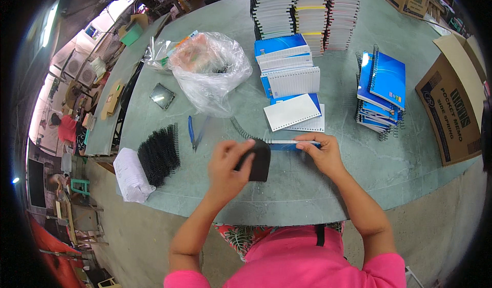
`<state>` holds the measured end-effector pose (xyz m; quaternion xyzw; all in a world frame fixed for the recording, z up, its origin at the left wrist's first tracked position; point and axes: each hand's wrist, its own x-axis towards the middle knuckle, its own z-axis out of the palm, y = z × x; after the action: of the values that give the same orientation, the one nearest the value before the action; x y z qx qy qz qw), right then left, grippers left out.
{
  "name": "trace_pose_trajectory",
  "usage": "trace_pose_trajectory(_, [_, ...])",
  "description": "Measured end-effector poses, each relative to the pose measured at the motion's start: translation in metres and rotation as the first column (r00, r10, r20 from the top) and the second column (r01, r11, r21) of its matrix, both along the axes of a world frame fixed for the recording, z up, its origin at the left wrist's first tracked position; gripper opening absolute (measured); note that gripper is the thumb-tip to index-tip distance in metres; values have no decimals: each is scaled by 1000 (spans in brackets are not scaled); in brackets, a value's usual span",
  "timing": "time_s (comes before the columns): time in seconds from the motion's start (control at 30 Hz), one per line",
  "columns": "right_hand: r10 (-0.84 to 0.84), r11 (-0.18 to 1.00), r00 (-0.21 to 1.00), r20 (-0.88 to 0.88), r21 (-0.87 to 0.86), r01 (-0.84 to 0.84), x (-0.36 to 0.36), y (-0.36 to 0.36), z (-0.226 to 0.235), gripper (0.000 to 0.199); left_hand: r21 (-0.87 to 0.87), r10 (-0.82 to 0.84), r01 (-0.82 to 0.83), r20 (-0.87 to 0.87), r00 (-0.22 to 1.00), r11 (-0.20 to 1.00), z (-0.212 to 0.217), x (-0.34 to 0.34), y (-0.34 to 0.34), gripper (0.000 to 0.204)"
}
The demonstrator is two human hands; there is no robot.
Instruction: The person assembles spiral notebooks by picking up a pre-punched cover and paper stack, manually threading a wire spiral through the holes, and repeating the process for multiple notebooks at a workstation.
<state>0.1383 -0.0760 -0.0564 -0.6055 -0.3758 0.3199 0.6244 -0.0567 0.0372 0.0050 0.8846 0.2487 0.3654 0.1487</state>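
Observation:
My right hand [324, 154] pinches the right end of a small notepad [289, 142], held edge-on with its white pages and blue cover showing. A thin black wire coil [240, 129] runs along the notepad's left end and its loose tail curves away to the upper left. My left hand [229, 167], slightly blurred, has its thumb and fingers on a dark flat pad [261, 164] right against the coil and the notepad's left end. Just beyond the notepad lie loose punched white sheets [292, 113] on a blue cover.
Blue-handled pliers [192, 133], a bundle of black coils [160, 155] and a white roll [130, 178] lie left. Behind are a plastic bag [210, 73], a dark flat case [163, 96] and tall notebook stacks [307, 14]. Bound blue notebooks [388, 80] and a carton [451, 109] stand right.

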Motion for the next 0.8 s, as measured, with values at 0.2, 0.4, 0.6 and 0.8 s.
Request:
trace_pose_trajectory(0.2, [25,1000,999,-48,-10,-26,-3,-4,0,14,-107,-173,153,-203,964,982,-2,11,-10,31])
trace_pose_trajectory(0.4, [18,1000,994,-106,13,-17,-4,-3,-10,16,175,19,-50,171,985,983,18,17,1,32])
trace_pose_trajectory(0.6, [42,998,994,-105,41,-38,-5,-5,-6,16,75,-30,20,131,991,997,27,21,-3,32])
trace_pose_trajectory(0.8, [22,991,999,-42,129,-16,-5,-3,-13,13,-30,-100,98,-47,994,995,15,20,-11,30])
